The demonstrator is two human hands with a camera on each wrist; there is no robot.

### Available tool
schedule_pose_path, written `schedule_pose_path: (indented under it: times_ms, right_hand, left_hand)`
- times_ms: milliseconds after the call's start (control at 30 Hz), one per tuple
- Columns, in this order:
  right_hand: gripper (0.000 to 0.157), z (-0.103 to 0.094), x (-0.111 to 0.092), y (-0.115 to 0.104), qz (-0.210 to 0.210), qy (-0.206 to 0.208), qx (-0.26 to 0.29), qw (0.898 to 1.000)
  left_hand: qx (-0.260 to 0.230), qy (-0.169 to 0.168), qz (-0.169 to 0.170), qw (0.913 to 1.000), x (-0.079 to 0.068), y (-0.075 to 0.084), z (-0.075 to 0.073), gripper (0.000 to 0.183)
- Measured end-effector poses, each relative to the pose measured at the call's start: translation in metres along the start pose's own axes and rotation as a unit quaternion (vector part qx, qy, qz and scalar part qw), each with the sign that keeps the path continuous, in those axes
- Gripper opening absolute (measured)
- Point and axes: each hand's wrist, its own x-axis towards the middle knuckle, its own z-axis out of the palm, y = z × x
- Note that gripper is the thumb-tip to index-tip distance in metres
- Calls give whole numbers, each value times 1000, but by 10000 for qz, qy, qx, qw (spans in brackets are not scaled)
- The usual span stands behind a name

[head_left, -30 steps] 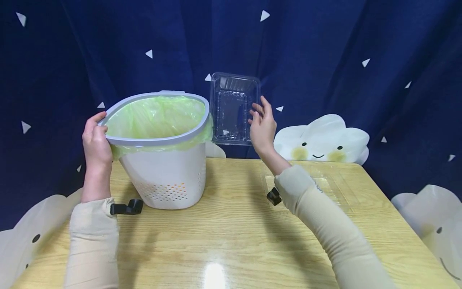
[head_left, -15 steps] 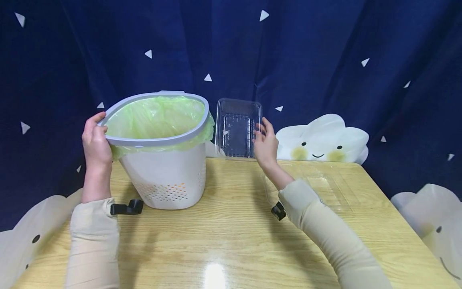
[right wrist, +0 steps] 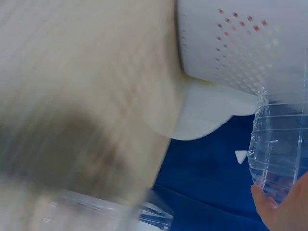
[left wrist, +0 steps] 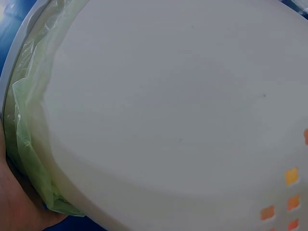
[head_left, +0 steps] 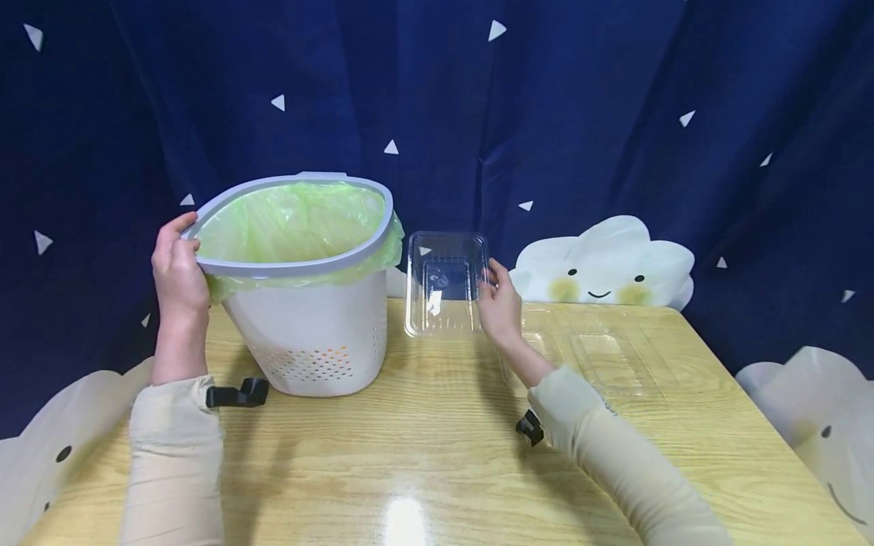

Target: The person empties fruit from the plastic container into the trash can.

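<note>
A white waste bin (head_left: pixel 307 318) with a grey rim (head_left: pixel 287 268) and small holes low in its wall stands on the table at the left. Its green bin bag (head_left: pixel 293 220) is folded out over the rim. My left hand (head_left: pixel 183 280) grips the rim at its left side; part of that hand also shows in the left wrist view beside the bag. To the right of the bin, my right hand (head_left: pixel 501 307) holds a clear plastic food container (head_left: pixel 447 284) by its right edge. In the right wrist view, fingertips touch the side of this container (right wrist: pixel 276 144).
Clear plastic pieces (head_left: pixel 608 353) lie on the wooden table (head_left: pixel 423 440) at the right, partly behind my right forearm. A dark blue curtain (head_left: pixel 580 136) hangs behind the table. White cloud shapes with smiling faces (head_left: pixel 608 265) show along the far edge and at both sides.
My right hand has come down with the container from beside the bin's rim toward the table, and the container has tilted. The left hand and the bin stay where they were.
</note>
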Motion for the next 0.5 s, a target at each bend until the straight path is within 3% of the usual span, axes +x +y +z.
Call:
schedule_pose_path:
  times_ms: [300,500]
  right_hand:
    - [46,0,-16,18,415,-359,-566,9969]
    - [47,4,-24,29,479,-551,-789,9942]
  left_hand:
    - [17,-13,68,10000,0,-1,0,45]
    - [6,-2,4,10000,0,-1,0,45]
